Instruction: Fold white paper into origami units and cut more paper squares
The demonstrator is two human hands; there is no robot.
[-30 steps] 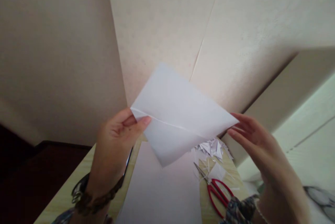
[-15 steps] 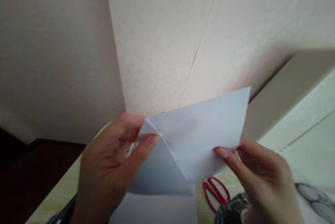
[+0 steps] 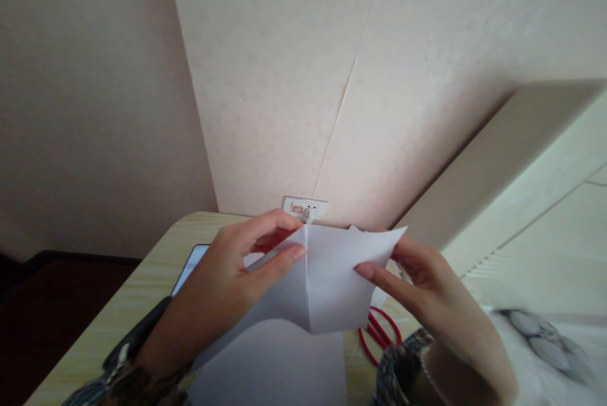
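A white sheet of paper (image 3: pixel 334 286) with a crease down its middle is held up between both hands, above the table. My left hand (image 3: pixel 256 260) pinches its upper edge beside the crease, thumb in front and fingers behind. On the right half, my right hand (image 3: pixel 412 273) grips the paper near its side edge, thumb on the face turned to me. The left half bends away and is partly covered by my left hand. Below lies a larger white sheet (image 3: pixel 284 368). Red-handled scissors (image 3: pixel 379 333) rest beside it, their blades hidden behind the held paper.
The pale wooden table (image 3: pixel 137 295) meets the wall at the back. A phone (image 3: pixel 190 267) with a lit screen lies left, partly behind my left forearm. A wall socket (image 3: pixel 303 207) with a plug sits just above the table. A white cabinet (image 3: pixel 535 229) stands to the right.
The paper has been turned so that its crease runs nearly upright, and it is lower. My right hand has shifted from the paper's corner to its side edge. The phone and socket have come into view.
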